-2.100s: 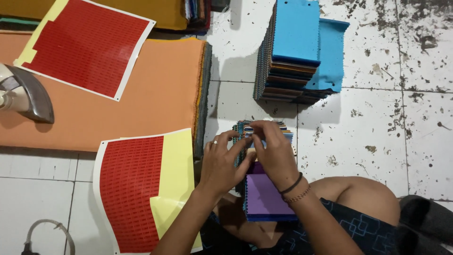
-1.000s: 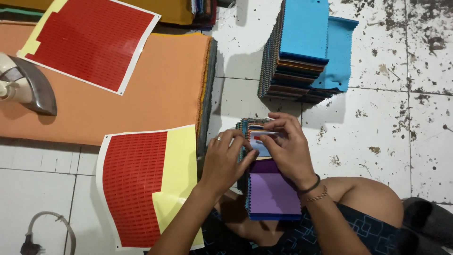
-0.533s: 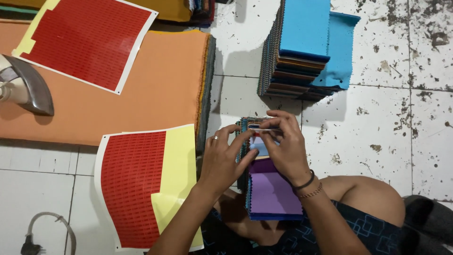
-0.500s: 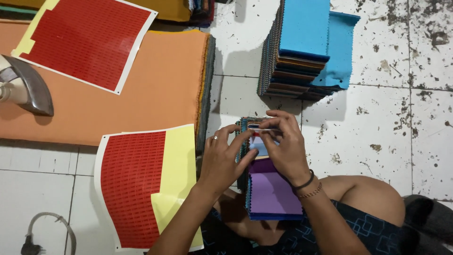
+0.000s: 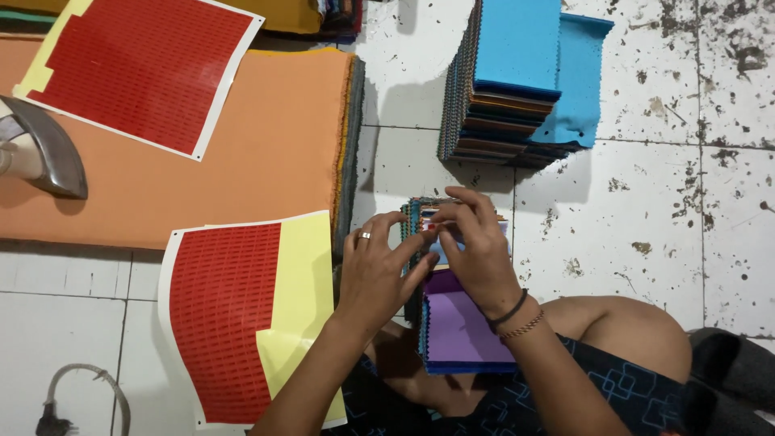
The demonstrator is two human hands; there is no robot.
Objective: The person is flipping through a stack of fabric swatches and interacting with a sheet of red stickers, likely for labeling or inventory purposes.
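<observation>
A small stack of fabric swatches [image 5: 464, 331], purple on top, lies on my lap and the floor. My left hand [image 5: 378, 270], with a ring on one finger, rests its fingers against the stack's left edge near the top. My right hand [image 5: 476, 246], with bracelets at the wrist, pinches a small red sticker [image 5: 432, 227] at the top of the stack. A sticker sheet [image 5: 242, 315], red with a bare yellow backing part, lies just left of my left arm.
A tall stack of swatches [image 5: 504, 81] topped in blue stands ahead on the stained white tiles. An orange fabric pile [image 5: 266, 153] carries a second red sticker sheet [image 5: 145, 73]. An iron [image 5: 44, 157] sits at left; a power cord [image 5: 73, 396] lies at lower left.
Both hands have stayed on the top edge of the small stack. The right fingers shifted slightly while pinching there; the view has drifted a little.
</observation>
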